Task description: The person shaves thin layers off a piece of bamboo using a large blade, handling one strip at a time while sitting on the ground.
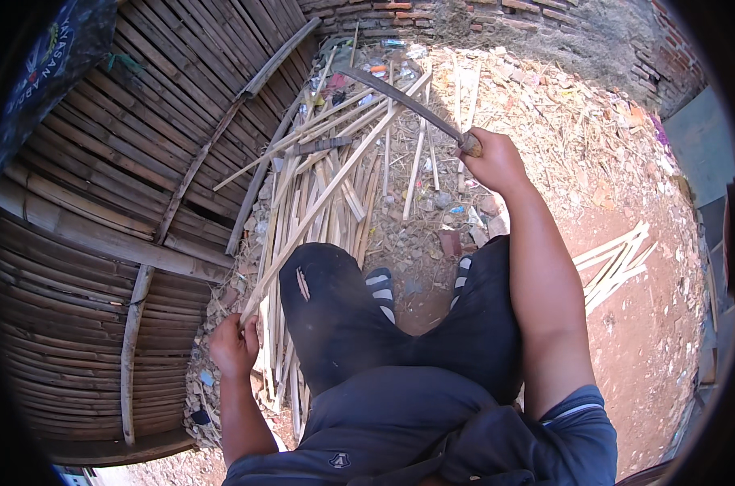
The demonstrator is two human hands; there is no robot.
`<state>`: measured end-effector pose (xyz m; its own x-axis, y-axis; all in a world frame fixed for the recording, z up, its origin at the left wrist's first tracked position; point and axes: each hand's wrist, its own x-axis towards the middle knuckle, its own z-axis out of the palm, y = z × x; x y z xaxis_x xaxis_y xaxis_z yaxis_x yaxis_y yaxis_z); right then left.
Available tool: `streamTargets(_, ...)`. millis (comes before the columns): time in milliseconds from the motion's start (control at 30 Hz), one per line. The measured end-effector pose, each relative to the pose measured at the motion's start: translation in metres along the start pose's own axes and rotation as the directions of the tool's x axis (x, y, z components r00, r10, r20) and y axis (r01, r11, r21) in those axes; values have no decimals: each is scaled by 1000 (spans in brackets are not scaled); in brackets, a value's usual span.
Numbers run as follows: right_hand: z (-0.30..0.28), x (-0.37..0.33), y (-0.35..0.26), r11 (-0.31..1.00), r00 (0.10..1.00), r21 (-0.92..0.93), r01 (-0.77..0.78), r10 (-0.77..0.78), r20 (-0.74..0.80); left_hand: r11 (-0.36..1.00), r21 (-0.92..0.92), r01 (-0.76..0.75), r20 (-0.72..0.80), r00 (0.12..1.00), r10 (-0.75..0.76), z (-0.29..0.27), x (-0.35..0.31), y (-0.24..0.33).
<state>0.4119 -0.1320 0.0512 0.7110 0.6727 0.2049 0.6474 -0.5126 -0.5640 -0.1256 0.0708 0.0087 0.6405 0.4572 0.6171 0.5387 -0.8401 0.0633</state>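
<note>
My right hand [497, 162] is closed round the wooden handle of a machete [412, 104]. Its long, dark blade, curved at the tip, points up and to the left over the pile. At the lower left, my left hand [235, 344] grips the near end of a long bamboo strip [329, 194]. That pale strip slants past my left knee towards the far end of the pile, and the blade passes above its far part. Many more split bamboo strips [303, 235] lie heaped beneath it, beside my left leg.
A bamboo-slat wall [100, 138] runs along the left. A short dark piece of wood [323, 146] lies across the heap. Brick walling [537, 32] stands at the back. Rubble and shavings [545, 121] cover the ground, and a smaller bunch of strips [618, 263] lies at the right.
</note>
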Motion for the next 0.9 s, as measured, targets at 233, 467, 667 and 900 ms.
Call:
streamTargets(233,15,-21,-27,940,939,-62,336,-330,93,999,-30,20,15,1000,-20,5,9,14)
streamTargets(467,6,-7,-17,980,978,-3,197,-196,76,997,-61,38,40,999,-36,-2,2,8)
streamTargets(667,-2,-8,-1,994,996,68,89,-87,-32,990,-131,43,30,999,-39,2,2,12)
streamTargets(900,12,-22,-39,855,856,-81,513,-503,117,982,-166,85,63,995,-75,9,4,18)
